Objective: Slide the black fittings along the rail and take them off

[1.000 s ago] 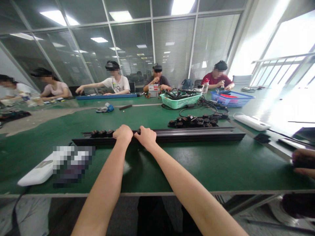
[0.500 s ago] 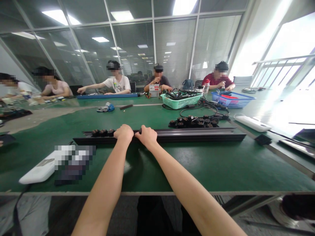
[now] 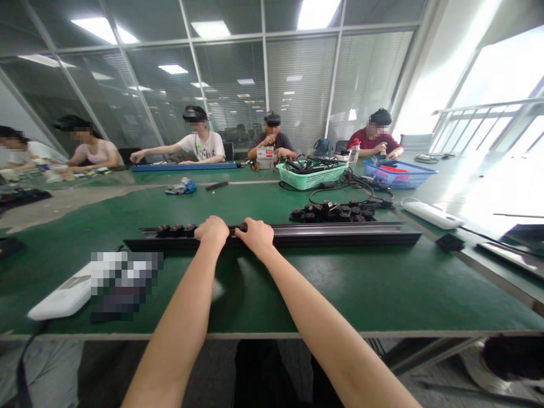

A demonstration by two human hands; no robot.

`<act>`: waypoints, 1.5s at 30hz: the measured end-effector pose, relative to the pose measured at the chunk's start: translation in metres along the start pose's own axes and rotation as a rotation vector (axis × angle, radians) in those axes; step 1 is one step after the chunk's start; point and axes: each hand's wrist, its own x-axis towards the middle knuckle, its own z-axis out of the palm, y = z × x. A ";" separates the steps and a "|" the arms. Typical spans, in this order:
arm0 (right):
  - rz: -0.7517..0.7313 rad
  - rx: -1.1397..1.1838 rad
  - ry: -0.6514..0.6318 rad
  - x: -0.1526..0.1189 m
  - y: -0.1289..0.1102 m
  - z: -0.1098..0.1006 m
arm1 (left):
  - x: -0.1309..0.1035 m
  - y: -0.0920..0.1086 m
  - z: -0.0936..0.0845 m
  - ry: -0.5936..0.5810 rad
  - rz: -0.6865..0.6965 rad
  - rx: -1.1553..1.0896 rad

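A long black metal rail (image 3: pixel 340 240), an open channel with a grey inside, lies crosswise on the green table. Several round black socket modules (image 3: pixel 176 229) sit in a row in its left part. My left hand (image 3: pixel 211 231) is closed over the rail just right of that row; its fingertips are hidden. Just beside it, my right hand (image 3: pixel 258 236) is closed at the channel, thumb against a black socket module (image 3: pixel 242 226) that partly shows. A pile of similar loose modules (image 3: pixel 335 212) lies behind the rail on the right.
Beyond the pile stand a green basket (image 3: pixel 312 178) of cables and a blue basket (image 3: pixel 397 175). A white power bank (image 3: pixel 63 294) and a blurred dark object (image 3: pixel 127 289) lie front left. Another white device (image 3: pixel 431 213) is at right. Several people sit across the table.
My right hand has shifted slightly to the right, widening the gap between the hands, and more of the module at its thumb shows. My left hand stays on the rail.
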 end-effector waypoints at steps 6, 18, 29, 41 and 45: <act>0.001 -0.007 0.003 -0.001 -0.003 0.000 | 0.000 0.000 -0.001 0.007 0.013 0.000; 0.026 -0.022 0.024 0.000 -0.002 -0.001 | -0.001 0.001 -0.003 -0.023 -0.007 0.014; 0.088 0.028 0.020 -0.001 0.000 -0.001 | 0.001 0.001 0.000 -0.020 -0.003 0.010; 0.125 0.079 -0.009 0.000 -0.001 -0.003 | -0.003 0.005 0.000 -0.021 -0.036 0.006; 0.130 0.083 0.003 -0.001 -0.001 -0.004 | -0.001 0.004 0.001 -0.011 -0.036 0.013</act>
